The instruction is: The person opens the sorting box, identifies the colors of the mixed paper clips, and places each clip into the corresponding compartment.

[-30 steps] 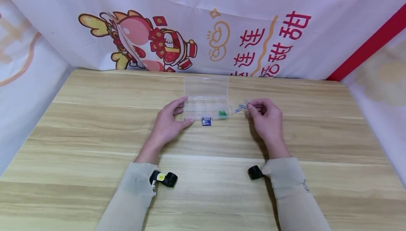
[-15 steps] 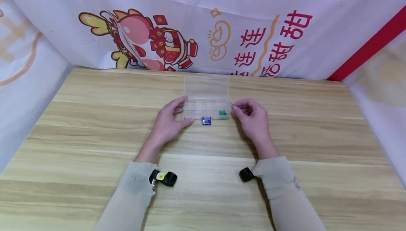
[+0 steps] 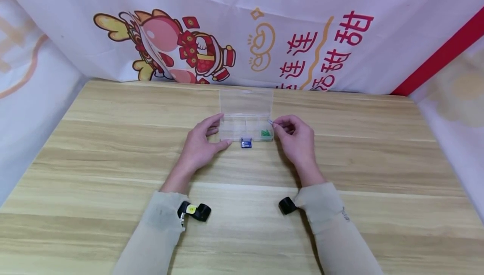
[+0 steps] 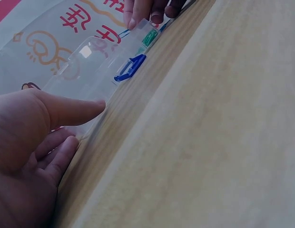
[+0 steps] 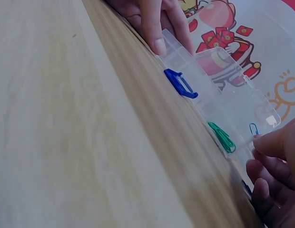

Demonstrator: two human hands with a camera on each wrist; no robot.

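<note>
A clear plastic compartment box (image 3: 239,124) stands on the table with its lid (image 3: 246,102) raised at the back. Green paper clips (image 5: 222,137) lie in its front right compartment. My left hand (image 3: 201,144) grips the box's left end, thumb at the front edge and fingers behind. Between thumb and fingertip, my right hand (image 3: 296,138) pinches a blue paper clip (image 5: 253,128) at the right end of the box, over the back right compartment. Beneath the right hand, a bit of something blue (image 5: 246,188) shows on the table in the right wrist view, mostly hidden.
A blue latch (image 3: 246,143) hangs open at the box's front. The wooden table (image 3: 242,229) runs back to a white printed cloth (image 3: 242,31), which also rises at both sides. A black wrist camera sits on each sleeve.
My right hand has moved left, bringing the blue paper clip from the table beside the box to its right end. The left hand has stayed on the box.
</note>
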